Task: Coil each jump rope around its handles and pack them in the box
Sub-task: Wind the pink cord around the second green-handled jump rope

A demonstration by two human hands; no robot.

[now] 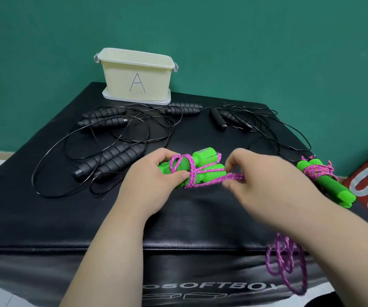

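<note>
Between the person's two hands, a pink rope [214, 181] is running taut. Fingers of the left hand [156, 173] are clamping the pair of green handles [203, 167] together so the turns are not slipping; the right hand [256, 173] is pinching the rope, seemingly feeding another turn. Beyond the fingertips, black ropes [112, 138] are lying loose, and the box [136, 76] is standing open, waiting
</note>
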